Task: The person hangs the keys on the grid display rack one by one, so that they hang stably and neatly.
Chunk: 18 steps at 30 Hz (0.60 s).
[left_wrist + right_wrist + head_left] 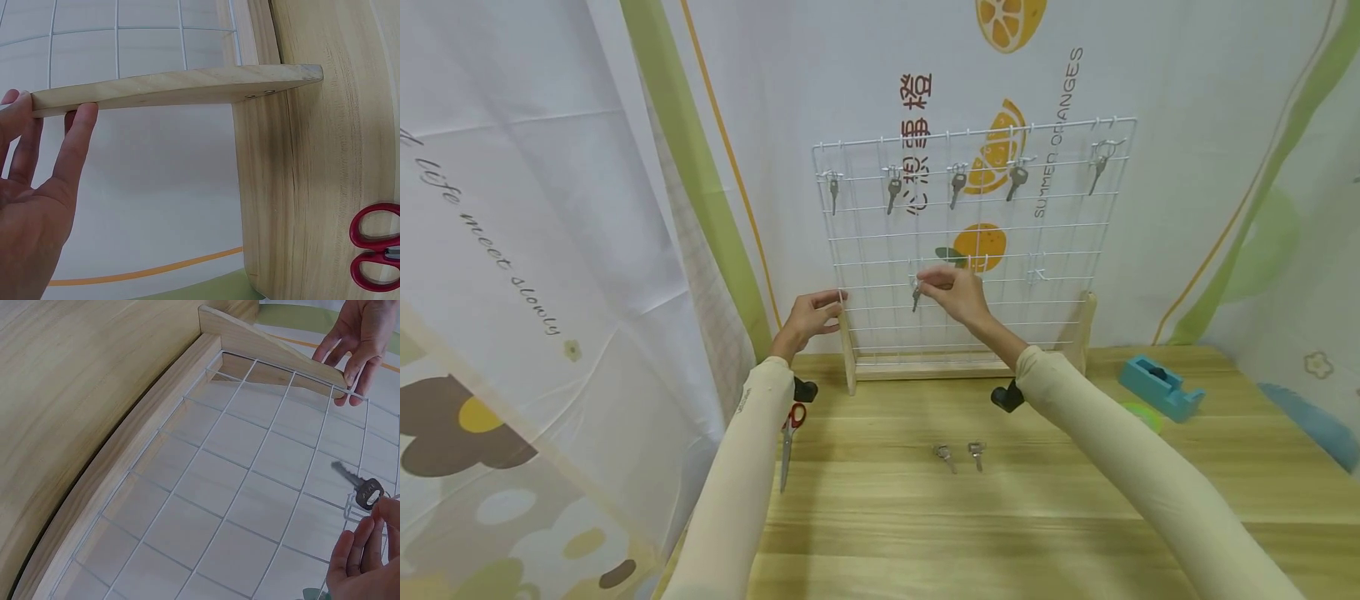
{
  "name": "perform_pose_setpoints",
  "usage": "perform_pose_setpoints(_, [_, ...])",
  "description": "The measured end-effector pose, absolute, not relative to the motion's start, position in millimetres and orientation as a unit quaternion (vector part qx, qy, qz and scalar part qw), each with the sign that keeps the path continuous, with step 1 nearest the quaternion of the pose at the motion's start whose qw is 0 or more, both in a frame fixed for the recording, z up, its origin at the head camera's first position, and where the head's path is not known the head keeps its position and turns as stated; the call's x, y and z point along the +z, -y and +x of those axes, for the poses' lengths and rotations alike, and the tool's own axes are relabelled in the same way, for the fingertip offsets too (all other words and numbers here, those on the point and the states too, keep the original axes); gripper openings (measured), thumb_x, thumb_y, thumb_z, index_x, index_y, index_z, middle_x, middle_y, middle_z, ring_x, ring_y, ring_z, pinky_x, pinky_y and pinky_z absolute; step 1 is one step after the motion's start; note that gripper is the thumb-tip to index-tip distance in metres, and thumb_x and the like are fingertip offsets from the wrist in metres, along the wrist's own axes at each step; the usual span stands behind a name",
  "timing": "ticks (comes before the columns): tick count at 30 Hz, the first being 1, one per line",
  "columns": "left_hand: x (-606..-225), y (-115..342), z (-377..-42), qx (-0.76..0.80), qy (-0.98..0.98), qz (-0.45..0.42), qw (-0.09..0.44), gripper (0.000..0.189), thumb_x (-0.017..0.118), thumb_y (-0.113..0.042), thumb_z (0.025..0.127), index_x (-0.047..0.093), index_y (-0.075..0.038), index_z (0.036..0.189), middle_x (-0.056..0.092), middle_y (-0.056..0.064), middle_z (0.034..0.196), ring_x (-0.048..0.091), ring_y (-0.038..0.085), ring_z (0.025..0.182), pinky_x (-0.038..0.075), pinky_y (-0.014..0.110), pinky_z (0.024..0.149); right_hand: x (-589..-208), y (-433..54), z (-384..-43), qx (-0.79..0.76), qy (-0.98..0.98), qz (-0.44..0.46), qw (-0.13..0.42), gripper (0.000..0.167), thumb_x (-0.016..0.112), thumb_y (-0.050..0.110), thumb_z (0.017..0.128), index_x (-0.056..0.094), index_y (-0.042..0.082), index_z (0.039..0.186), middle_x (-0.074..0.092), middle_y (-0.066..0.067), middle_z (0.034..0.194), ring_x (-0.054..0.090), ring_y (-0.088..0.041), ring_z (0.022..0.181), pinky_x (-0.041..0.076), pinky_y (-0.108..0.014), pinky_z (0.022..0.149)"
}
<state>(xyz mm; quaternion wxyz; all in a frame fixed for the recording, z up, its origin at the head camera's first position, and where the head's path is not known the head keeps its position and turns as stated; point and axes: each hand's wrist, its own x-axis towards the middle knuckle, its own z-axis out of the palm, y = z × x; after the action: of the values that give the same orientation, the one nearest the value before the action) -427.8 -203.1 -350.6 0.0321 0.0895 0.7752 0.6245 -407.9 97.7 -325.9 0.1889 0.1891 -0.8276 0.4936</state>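
Note:
My left hand (812,317) pinches the upper end of the wooden side support (156,87) of a stand, fingers on both faces of the board. That stand carries a white wire grid (880,227) upright. At the grid's middle, my right hand (958,293) pinches the ring of a key (367,491) between thumb and fingertips. The key dangles beside a white hook (354,511) on the wires; whether the ring is over the hook cannot be told. Several other keys (958,185) hang from hooks along the grid's upper part.
Two keys with rings (976,454) lie on the wooden table (880,525) before the stand. Red-handled scissors (790,433) lie at the left. A blue tape dispenser (1161,387) and a green round item (1142,415) are at the right. A printed curtain (760,100) hangs behind.

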Motion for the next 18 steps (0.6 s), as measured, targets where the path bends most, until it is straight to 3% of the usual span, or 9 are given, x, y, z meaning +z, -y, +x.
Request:
perform_pose_setpoints(8, [-350,201,-426,0.623,-0.776,0.091,0.032,0.039,0.056,-0.006,0.108,0.059,-0.002,0.147,0.048,0.014,0.158,0.05,0.033,0.142,0.056,0.045,0.104,-329,-103,-406,0.477,0.837,0.199,0.18,0.022,0.077,0.009,0.096,0.077,0.002,0.116,0.078,-0.017,0.107,0.076,-0.031,0.097,0.065,-0.035,0.082])
perform_pose_setpoints(18, [-351,203,-428,0.624,-0.775,0.089,0.03,0.039,0.058,-0.006,0.107,0.059,-0.002,0.146,0.049,0.014,0.157,0.049,0.032,0.142,0.057,0.043,0.103,-332,-112,-393,0.471,0.843,0.218,0.143,0.026,0.079,0.01,0.095,0.076,0.0,0.118,0.078,-0.016,0.105,0.076,-0.031,0.096,0.065,-0.038,0.084])
